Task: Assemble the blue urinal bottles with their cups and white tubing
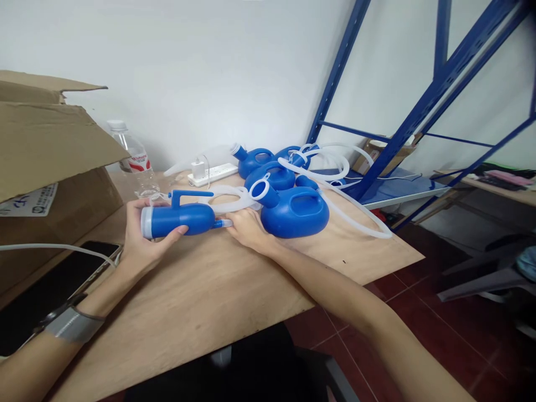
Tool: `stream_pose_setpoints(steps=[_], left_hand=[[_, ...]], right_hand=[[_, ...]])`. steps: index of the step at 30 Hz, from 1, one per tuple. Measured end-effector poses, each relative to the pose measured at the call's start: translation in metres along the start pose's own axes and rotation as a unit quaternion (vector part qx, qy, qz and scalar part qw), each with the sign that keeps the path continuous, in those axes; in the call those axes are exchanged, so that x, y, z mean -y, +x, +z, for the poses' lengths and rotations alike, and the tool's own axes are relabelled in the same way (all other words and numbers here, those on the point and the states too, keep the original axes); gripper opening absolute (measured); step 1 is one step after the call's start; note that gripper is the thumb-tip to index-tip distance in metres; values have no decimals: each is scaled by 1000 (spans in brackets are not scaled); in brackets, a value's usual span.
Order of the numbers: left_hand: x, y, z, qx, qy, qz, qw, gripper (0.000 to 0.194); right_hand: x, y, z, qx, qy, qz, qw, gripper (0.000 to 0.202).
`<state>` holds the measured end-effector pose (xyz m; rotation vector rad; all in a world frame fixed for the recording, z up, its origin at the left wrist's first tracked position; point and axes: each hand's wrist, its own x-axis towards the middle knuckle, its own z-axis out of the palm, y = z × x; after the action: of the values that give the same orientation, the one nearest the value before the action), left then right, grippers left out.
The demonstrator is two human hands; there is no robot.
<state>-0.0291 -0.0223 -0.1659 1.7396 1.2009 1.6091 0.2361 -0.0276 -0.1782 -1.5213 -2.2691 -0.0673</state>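
My left hand (142, 245) is closed around a blue urinal cup (184, 219), held sideways above the table. A pale ring rims its left end, a straight blue handle stands on top and a narrow spout points right. At that spout, the fingers of my right hand (247, 226) pinch the end of a clear hose (227, 223), which sits over the spout's tip. The hose's loops (232, 195) lie behind my hands. Just right of my right hand stands a blue urinal bottle (295, 212), its white-rimmed mouth tilted up to the left.
Several more blue bottles (255, 162) and coiled white hoses (335, 162) crowd the table's back. A power strip (213, 174), a water bottle (136, 159), an open cardboard box (54, 151) and a phone (62, 279) are leftward. A blue metal rack (377, 156) stands right.
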Motion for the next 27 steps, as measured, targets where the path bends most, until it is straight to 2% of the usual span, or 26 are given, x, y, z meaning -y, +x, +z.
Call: stream_pose_setpoints(steps=[4, 8, 14, 22, 24, 27], left_hand=[[-5, -5, 5, -37, 12, 1, 999, 93], [-15, -13, 9, -68, 21, 16, 997, 80], [-13, -16, 7, -30, 26, 57, 998, 81], [-12, -27, 10, -52, 60, 140, 987, 79], [-15, -27, 12, -61, 56, 128, 988, 77], [-18, -23, 15, -54, 58, 52, 996, 69]], right_hand=[[6, -2, -3, 15, 7, -1, 1000, 28], [10, 1, -11, 35, -11, 12, 999, 30], [18, -1, -18, 63, -43, -23, 997, 26], [31, 1, -32, 89, -37, 11, 995, 32], [31, 1, -32, 78, -19, 19, 997, 32], [30, 3, -24, 32, 25, 5, 999, 32]])
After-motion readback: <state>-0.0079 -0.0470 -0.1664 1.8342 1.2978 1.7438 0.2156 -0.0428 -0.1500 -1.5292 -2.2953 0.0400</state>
